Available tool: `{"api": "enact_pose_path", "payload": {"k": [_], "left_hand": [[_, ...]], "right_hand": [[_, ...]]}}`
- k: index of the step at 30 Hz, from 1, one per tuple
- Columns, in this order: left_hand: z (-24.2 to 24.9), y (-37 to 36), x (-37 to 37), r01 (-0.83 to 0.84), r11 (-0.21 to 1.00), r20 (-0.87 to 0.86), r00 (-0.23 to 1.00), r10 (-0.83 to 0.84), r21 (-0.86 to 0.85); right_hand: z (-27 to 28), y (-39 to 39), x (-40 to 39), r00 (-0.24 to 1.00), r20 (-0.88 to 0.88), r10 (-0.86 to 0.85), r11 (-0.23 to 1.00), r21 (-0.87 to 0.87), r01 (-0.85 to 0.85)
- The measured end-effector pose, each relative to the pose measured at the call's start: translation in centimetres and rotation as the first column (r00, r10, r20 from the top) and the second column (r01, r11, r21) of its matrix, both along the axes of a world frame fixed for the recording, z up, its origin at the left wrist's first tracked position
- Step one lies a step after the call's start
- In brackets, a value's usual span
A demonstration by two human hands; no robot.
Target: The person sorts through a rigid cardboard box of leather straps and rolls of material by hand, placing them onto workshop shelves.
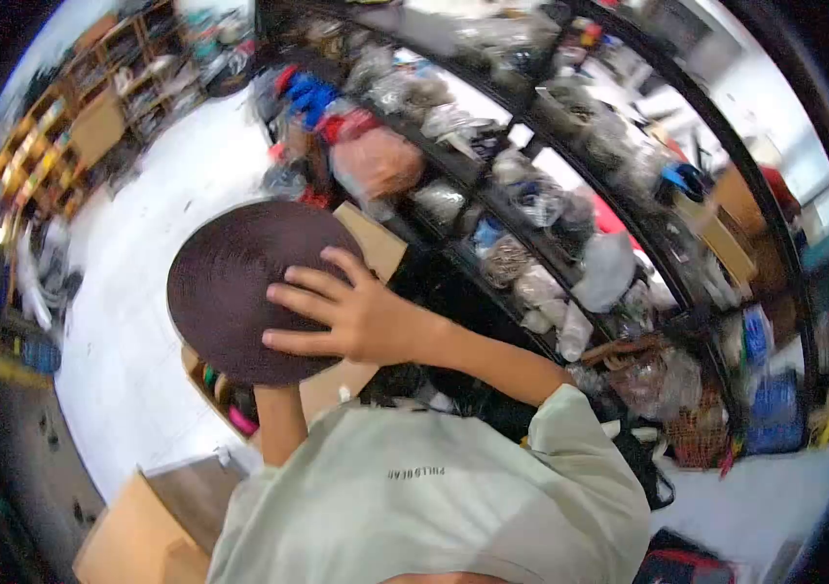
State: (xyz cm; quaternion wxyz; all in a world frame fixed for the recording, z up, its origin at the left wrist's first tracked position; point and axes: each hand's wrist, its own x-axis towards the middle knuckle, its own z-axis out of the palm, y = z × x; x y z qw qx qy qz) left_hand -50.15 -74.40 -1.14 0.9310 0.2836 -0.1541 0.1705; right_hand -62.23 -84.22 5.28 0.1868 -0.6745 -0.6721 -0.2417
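Note:
A dark brown round disc (239, 282) with a fine ringed texture is in front of my chest, left of centre in the head view. My right hand (346, 316) lies across its upper face near the right edge, with the fingers spread flat. From below, my left forearm (280, 428) runs up under the disc, which hides the left hand and its fingers. Behind and beneath the disc is an open cardboard box (376, 243), with colourful items showing at its lower left side.
Dark metal shelves (478, 180) packed with plastic-wrapped bundles rise close on my right. Another open cardboard box (137, 535) stands at the lower left. White floor (123, 321) stretches along the left, toward wooden shelving (93, 127) at the back. A blue basket (774, 409) sits far right.

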Motion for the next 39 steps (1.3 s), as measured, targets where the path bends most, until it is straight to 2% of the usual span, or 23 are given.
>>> {"api": "enact_pose_path", "payload": {"k": [3,6,11,17,19,20,21,22,23,25,27,29,31,33,34,35,36,38,39], "left_hand": [[4.3,-3.4,3.6,0.126,0.991,0.083,0.988,-0.129,0.046],[7.7,-5.0,5.2,0.185,0.980,0.138,0.971,-0.194,0.075],[12.0,-8.5,6.8,0.278,0.956,0.204,0.934,-0.293,0.097],[17.6,-12.4,7.1,0.382,0.916,0.297,0.867,-0.400,0.120],[20.0,-13.7,7.0,0.415,0.900,0.337,0.835,-0.435,0.134],[20.9,-14.3,6.6,0.430,0.892,0.355,0.819,-0.450,0.138],[21.7,-14.7,6.3,0.444,0.885,0.370,0.806,-0.463,0.141],[23.2,-15.5,6.2,0.454,0.879,0.384,0.793,-0.473,0.145],[24.8,-14.9,3.4,0.380,0.908,0.352,0.837,-0.419,0.177],[27.2,-16.6,2.5,0.278,0.915,0.431,0.816,-0.385,0.291],[28.5,-18.9,2.9,0.282,0.898,0.439,0.797,-0.415,0.337],[29.9,-20.9,3.9,0.311,0.857,0.448,0.750,-0.486,0.410],[31.1,-22.1,3.9,0.353,0.761,0.246,0.800,-0.548,0.544],[31.6,-24.4,7.1,0.442,0.684,0.200,0.737,-0.646,0.581],[32.0,-25.0,7.1,0.437,0.686,0.207,0.736,-0.644,0.581],[32.4,-25.6,7.1,0.357,0.701,0.202,0.789,-0.580,0.617],[32.9,-26.1,7.1,0.275,0.706,0.200,0.836,-0.510,0.652],[34.3,-27.3,7.1,0.257,0.680,0.185,0.843,-0.505,0.686],[35.1,-28.0,7.5,0.245,0.653,0.164,0.851,-0.500,0.717]], "right_hand": [[1.7,-1.9,1.2,0.994,0.094,0.050,0.988,0.140,-0.063],[3.6,-3.6,1.1,0.992,0.121,0.019,0.966,0.253,-0.050],[8.6,-8.1,0.9,0.963,0.253,-0.092,0.965,0.262,0.023],[15.2,-15.0,-2.2,0.935,0.244,-0.256,0.941,0.285,0.183],[16.3,-15.9,-4.2,0.907,-0.027,-0.419,0.810,0.440,0.388],[16.8,-16.2,-4.9,0.870,-0.407,-0.280,0.693,0.541,0.476],[17.2,-16.4,-5.3,0.718,-0.695,-0.036,0.563,0.580,0.589],[16.3,-17.2,-4.5,0.757,-0.384,-0.528,0.370,0.698,0.613],[15.5,-18.1,-3.3,0.458,-0.041,-0.888,0.223,0.833,0.507],[18.6,-17.7,-2.9,0.721,-0.333,-0.608,0.010,0.905,0.426],[21.4,-19.6,-2.6,0.807,-0.400,-0.434,-0.073,0.909,0.411],[23.6,-22.8,-1.4,0.879,-0.401,-0.259,-0.038,0.913,0.405],[25.1,-25.6,-0.7,0.890,-0.447,-0.086,-0.062,0.894,0.443],[26.1,-29.0,0.6,0.891,-0.453,-0.032,-0.072,0.890,0.450],[26.4,-30.8,1.5,0.888,-0.458,0.023,-0.082,0.885,0.459],[26.7,-32.5,2.3,0.892,-0.452,0.023,-0.078,0.888,0.453],[27.0,-34.1,3.1,0.847,-0.522,0.098,-0.135,0.837,0.531],[27.9,-36.3,4.2,0.751,-0.592,0.290,-0.187,0.735,0.652],[28.4,-37.7,5.0,0.753,-0.591,0.290,-0.185,0.737,0.650]]}}
